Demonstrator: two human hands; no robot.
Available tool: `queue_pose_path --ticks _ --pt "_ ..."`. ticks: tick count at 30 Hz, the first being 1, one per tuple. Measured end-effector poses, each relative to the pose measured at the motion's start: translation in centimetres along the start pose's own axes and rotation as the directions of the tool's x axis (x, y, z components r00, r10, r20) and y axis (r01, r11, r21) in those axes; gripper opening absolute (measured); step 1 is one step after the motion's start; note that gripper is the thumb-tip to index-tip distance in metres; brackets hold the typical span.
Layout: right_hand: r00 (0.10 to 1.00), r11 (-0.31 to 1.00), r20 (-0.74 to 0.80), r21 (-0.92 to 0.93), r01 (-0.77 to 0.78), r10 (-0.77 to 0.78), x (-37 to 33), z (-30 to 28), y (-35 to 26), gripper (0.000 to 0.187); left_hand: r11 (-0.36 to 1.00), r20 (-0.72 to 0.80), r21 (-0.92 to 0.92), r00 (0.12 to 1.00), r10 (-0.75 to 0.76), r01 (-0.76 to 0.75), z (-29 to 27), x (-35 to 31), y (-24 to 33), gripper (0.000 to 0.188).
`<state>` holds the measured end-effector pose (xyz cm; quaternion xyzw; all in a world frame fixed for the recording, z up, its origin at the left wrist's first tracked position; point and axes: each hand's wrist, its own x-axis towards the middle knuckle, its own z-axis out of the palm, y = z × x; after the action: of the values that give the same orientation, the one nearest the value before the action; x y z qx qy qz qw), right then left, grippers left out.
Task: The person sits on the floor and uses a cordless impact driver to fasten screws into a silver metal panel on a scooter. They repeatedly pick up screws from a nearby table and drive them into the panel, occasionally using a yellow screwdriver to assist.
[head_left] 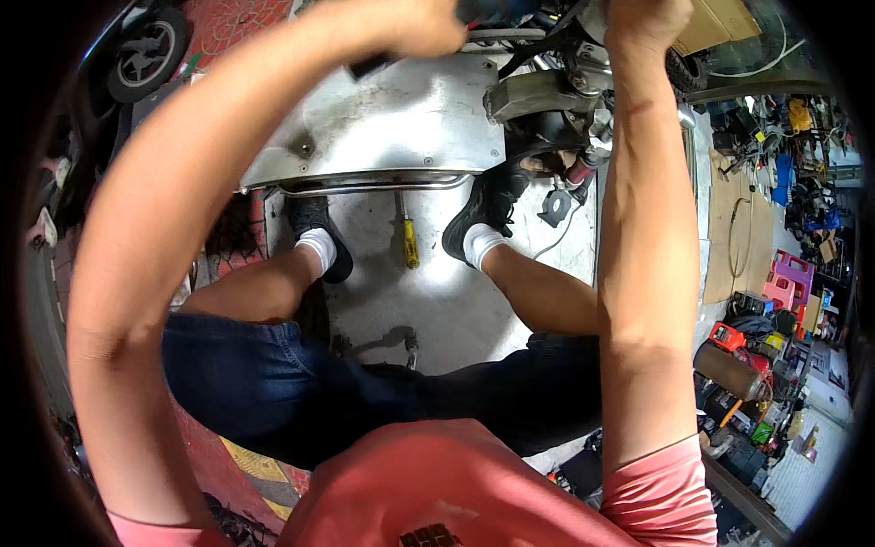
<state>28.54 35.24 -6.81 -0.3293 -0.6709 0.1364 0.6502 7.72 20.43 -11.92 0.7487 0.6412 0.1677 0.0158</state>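
Observation:
At the upper edge, my left hand [427, 29] is closed around a dark tool [497, 11], black with some blue, mostly cut off by the frame. A black end of it also shows below the wrist. My right hand [649, 25] is curled at the top, beside greasy metal vehicle parts [583, 68]; what its fingers hold, if anything, is hidden. Below both hands lies a broad, scuffed metal plate [401, 118] with a bent steel bar [383, 189] along its near edge. A screwdriver with a yellow handle [411, 244] lies on the floor between my feet.
A spoked wheel [146, 55] stands at the upper left. Cardboard [720, 25] sits beyond my right hand. A small black part [554, 208] and a thin cable lie near my right shoe [492, 201]. Tools, pink and purple stools [789, 278] and a cylinder [729, 369] crowd the right side.

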Motion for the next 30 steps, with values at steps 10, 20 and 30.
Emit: queue_pose_path --ticks 10,20,30 --pt "0.952 0.928 0.251 -0.363 -0.077 0.177 -8.1 -6.2 -6.1 0.063 0.889 0.254 0.256 0.861 -0.441 0.380 4.2 -12.4 2.4 0.056" --pt "0.793 0.966 0.592 -0.256 0.015 0.145 -36.0 -16.9 -18.0 0.058 0.806 -0.158 -0.344 0.816 -0.555 0.482 8.9 -28.0 17.7 0.040" --pt "0.721 0.986 0.677 -0.155 -0.056 0.148 -50.3 -28.8 -28.9 0.062 -0.619 0.572 -0.785 0.384 -0.725 0.001 18.2 -47.7 34.6 0.034"
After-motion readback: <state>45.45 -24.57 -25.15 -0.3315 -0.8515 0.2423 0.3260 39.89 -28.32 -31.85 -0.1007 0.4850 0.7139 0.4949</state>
